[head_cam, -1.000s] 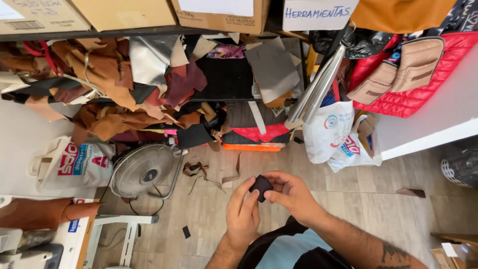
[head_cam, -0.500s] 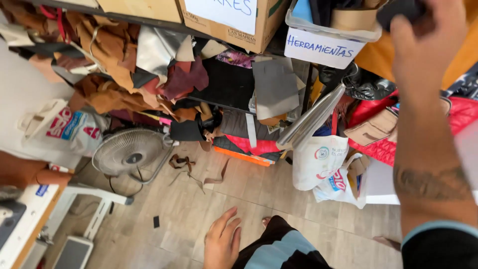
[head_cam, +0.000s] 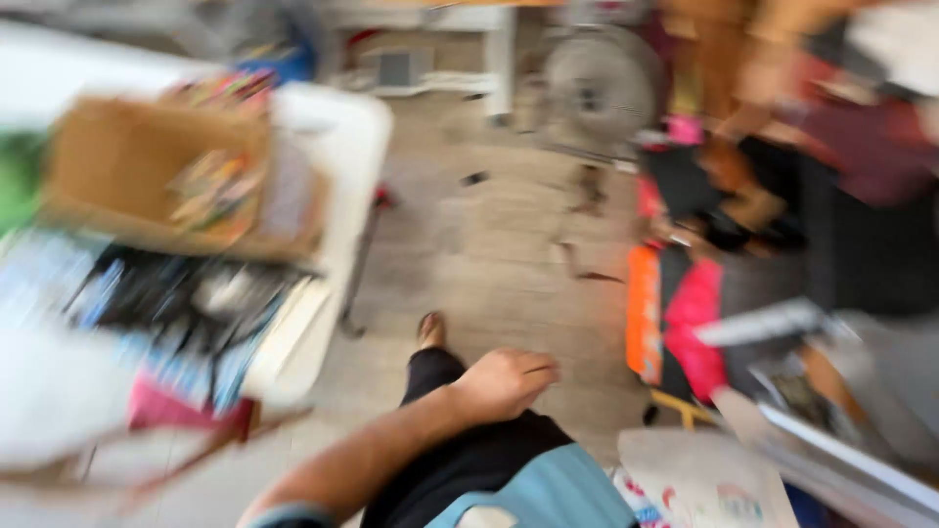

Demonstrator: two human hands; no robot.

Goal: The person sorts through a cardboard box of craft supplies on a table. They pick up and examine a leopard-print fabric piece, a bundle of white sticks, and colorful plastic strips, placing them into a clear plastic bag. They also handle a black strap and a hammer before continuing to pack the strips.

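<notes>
The whole head view is motion-blurred. My left hand [head_cam: 504, 381] rests on my thigh in dark trousers [head_cam: 460, 460], with the forearm coming in from the lower left. Its fingers are loosely relaxed and nothing shows in it. My foot [head_cam: 428, 329] stands on the wooden floor [head_cam: 489, 235] just beyond it. My right hand is out of view, and so is the small dark object it held before.
A white table [head_cam: 337, 147] at the left carries a cardboard box [head_cam: 147, 176] and dark clutter [head_cam: 186, 293]. A floor fan [head_cam: 597, 88] stands at the top. Orange [head_cam: 644, 313] and pink [head_cam: 696, 328] pieces and heaped leather scraps [head_cam: 782, 186] fill the right. A white bag [head_cam: 704, 479] lies at the bottom right.
The view has swung round from the shelves towards the floor and table. My right hand, raised at a shelf box half a second ago, has left the view. My left hand stays by my thigh.
</notes>
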